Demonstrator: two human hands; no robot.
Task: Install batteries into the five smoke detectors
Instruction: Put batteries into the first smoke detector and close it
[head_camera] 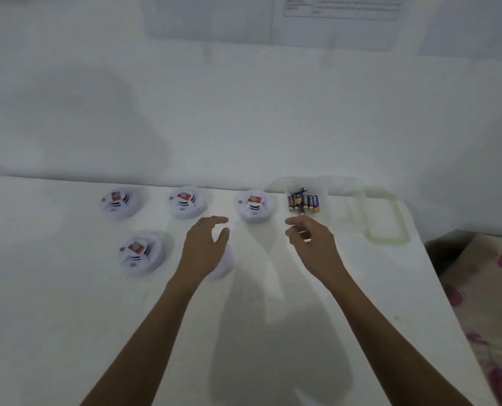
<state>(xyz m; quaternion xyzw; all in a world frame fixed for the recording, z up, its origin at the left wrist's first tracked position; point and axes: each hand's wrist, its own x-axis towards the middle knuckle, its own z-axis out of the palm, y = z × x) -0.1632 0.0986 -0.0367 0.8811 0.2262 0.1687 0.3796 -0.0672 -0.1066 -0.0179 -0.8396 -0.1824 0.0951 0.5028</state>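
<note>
Three white round smoke detectors with red labels stand in a back row on the white table: a left detector (120,203), a middle detector (186,201) and a right detector (254,206). A fourth detector (140,252) sits nearer, at the left. The fifth detector (225,263) is mostly hidden under my left hand (204,249), whose fingers are spread over it. Several batteries (303,201) lie in a clear plastic box (346,200) at the back right. My right hand (311,238) hovers just in front of the box with fingers curled and apart, holding nothing that I can see.
The clear box's lid (386,219) with a greenish rim lies to the right of the box. The table's right edge (437,276) drops to a floral fabric (496,303). A white wall with papers rises behind the table.
</note>
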